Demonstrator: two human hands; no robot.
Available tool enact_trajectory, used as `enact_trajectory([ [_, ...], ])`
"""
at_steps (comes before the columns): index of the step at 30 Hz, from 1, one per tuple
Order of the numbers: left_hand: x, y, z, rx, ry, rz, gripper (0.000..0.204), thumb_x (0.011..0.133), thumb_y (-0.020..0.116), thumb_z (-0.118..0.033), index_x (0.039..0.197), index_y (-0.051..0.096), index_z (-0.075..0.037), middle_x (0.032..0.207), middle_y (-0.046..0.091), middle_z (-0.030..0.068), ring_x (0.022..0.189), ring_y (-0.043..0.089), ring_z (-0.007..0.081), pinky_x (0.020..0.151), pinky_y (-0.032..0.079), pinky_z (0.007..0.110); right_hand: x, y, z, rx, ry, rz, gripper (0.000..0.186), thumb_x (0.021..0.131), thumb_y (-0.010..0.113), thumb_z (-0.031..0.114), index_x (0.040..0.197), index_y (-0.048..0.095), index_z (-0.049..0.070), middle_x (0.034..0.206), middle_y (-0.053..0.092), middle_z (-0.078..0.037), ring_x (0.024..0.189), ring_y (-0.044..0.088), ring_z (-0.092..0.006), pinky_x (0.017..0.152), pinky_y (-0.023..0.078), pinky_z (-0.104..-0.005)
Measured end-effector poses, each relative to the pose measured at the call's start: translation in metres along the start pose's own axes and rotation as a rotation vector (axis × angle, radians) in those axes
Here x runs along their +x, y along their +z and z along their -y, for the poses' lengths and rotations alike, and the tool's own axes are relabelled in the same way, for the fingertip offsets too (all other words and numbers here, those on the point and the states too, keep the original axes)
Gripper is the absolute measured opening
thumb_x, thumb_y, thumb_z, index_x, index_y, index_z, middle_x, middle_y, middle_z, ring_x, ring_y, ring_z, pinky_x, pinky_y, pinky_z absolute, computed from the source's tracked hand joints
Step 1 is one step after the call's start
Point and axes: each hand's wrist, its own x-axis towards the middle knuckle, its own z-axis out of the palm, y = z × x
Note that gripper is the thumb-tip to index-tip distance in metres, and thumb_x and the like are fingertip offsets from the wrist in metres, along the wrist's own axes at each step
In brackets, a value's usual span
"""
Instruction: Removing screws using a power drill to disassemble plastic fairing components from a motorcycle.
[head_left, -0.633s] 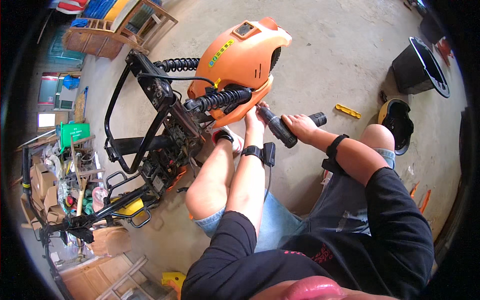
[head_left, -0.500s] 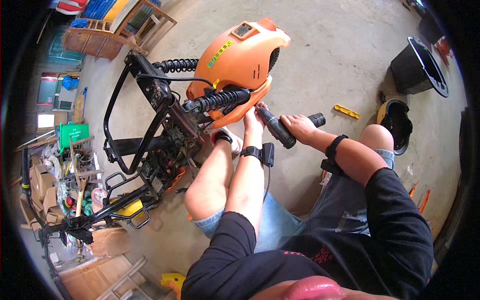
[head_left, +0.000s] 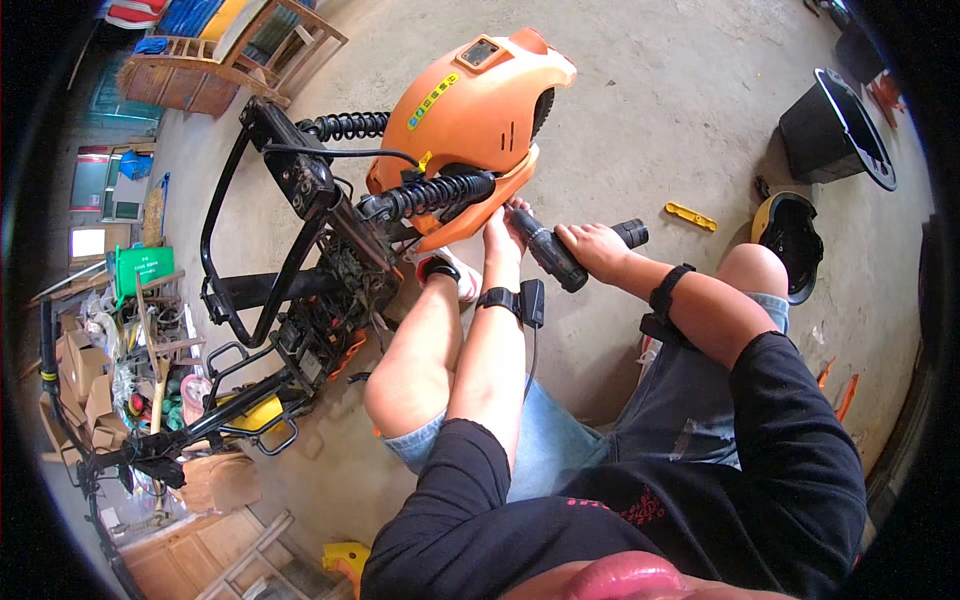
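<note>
My right hand point(head_left: 598, 250) is wrapped round the grip of a dark cordless drill point(head_left: 555, 257), whose battery end sticks out beyond my fingers. The drill's nose points up and left at the lower edge of an orange fender point(head_left: 455, 125). My left hand point(head_left: 503, 236) is closed beside the drill's nose, right under that edge. Whatever its fingers pinch is hidden. A black coil-spring shock absorber point(head_left: 440, 195) runs along the fender toward the black vehicle frame point(head_left: 322, 205). Part of a tyre point(head_left: 543, 112) shows behind the fender.
On the concrete floor to the right lie a yellow bar-shaped piece point(head_left: 690, 216) and a yellow-and-black shell point(head_left: 785, 240). A black bucket point(head_left: 825, 135) lies farther off. Handlebars point(head_left: 75, 445) stretch to the lower left, near piled boxes point(head_left: 85, 365). A wooden chair point(head_left: 285, 60) stands far left.
The fender and frame appear slightly farther left in the picture, as do both hands and the drill. My hold on the drill looks the same.
</note>
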Motion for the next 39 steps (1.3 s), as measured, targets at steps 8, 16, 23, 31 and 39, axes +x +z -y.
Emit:
enact_trajectory([
  [8, 0.004, -0.005, 0.002, -0.015, -0.009, 0.019, 0.022, 0.097, 0.045, -0.025, 0.102, 0.055, -0.006, 0.088, 0.060, 0.0085, 0.082, 0.059, 0.0229, 0.077, 0.053, 0.037, -0.001, -0.007, 0.003, 0.014, 0.018, 0.026, 0.047, 0.079, 0.060, 0.010, 0.121, 0.040, 0.004, 0.101, 0.061, -0.012, 0.097, 0.063, -0.0290, 0.084, 0.049, -0.0388],
  [16, 0.006, -0.005, 0.001, -0.020, -0.018, -0.018, 0.022, 0.097, 0.044, -0.021, 0.104, 0.054, -0.003, 0.090, 0.059, 0.0105, 0.084, 0.059, 0.0244, 0.082, 0.052, 0.039, -0.003, -0.007, 0.004, 0.011, 0.020, 0.003, 0.049, 0.078, 0.060, 0.009, 0.122, 0.039, 0.004, 0.102, 0.061, -0.012, 0.098, 0.062, -0.0293, 0.086, 0.048, -0.0386],
  [23, 0.003, -0.002, 0.004, -0.065, -0.002, -0.023, 0.023, 0.098, 0.041, -0.020, 0.099, 0.057, -0.003, 0.089, 0.062, 0.0101, 0.082, 0.060, 0.0245, 0.080, 0.054, 0.038, -0.004, -0.011, 0.004, 0.026, 0.017, -0.011, 0.047, 0.078, 0.060, 0.009, 0.121, 0.041, 0.004, 0.100, 0.061, -0.013, 0.097, 0.063, -0.0295, 0.084, 0.049, -0.0389],
  [31, -0.001, -0.005, 0.005, 0.009, 0.008, 0.001, 0.024, 0.097, 0.040, -0.022, 0.100, 0.054, -0.002, 0.092, 0.061, 0.0103, 0.087, 0.060, 0.0230, 0.081, 0.052, 0.036, -0.009, -0.026, 0.009, 0.004, -0.025, 0.038, 0.046, 0.077, 0.061, 0.010, 0.118, 0.041, 0.005, 0.097, 0.061, -0.011, 0.095, 0.063, -0.0284, 0.080, 0.050, -0.0389],
  [39, 0.012, -0.022, 0.008, -0.018, -0.035, -0.050, 0.016, 0.088, 0.046, -0.018, 0.090, 0.054, -0.005, 0.083, 0.060, 0.0091, 0.078, 0.060, 0.0233, 0.075, 0.051, 0.036, -0.025, -0.038, 0.025, -0.088, 0.040, 0.107, 0.046, 0.076, 0.063, 0.010, 0.117, 0.046, 0.002, 0.099, 0.062, -0.012, 0.091, 0.065, -0.0274, 0.077, 0.052, -0.0379],
])
